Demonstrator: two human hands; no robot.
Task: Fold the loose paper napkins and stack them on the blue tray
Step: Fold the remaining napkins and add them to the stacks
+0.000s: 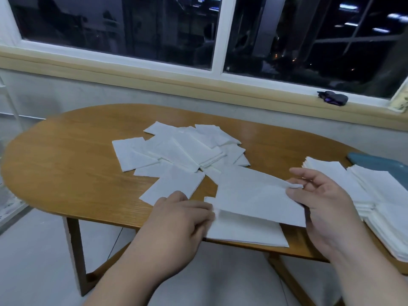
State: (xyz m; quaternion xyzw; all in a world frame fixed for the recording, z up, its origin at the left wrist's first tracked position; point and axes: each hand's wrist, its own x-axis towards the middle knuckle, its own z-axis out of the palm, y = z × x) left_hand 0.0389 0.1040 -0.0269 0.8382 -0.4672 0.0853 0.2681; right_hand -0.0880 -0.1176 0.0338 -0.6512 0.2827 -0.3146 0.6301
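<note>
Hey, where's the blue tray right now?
In the head view, the blue tray sits at the far right of the table, mostly hidden under the stacked napkins, just beyond the right hand.

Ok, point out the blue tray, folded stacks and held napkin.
blue tray [380,161], head view, bare far corner
folded stacks [379,193], head view, top sheet
held napkin [254,192], head view, middle of lifted flap

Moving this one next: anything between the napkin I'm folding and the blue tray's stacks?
Nothing visible; only your right hand, pinching the napkin, lies between it and the stacks on the blue tray.
</note>
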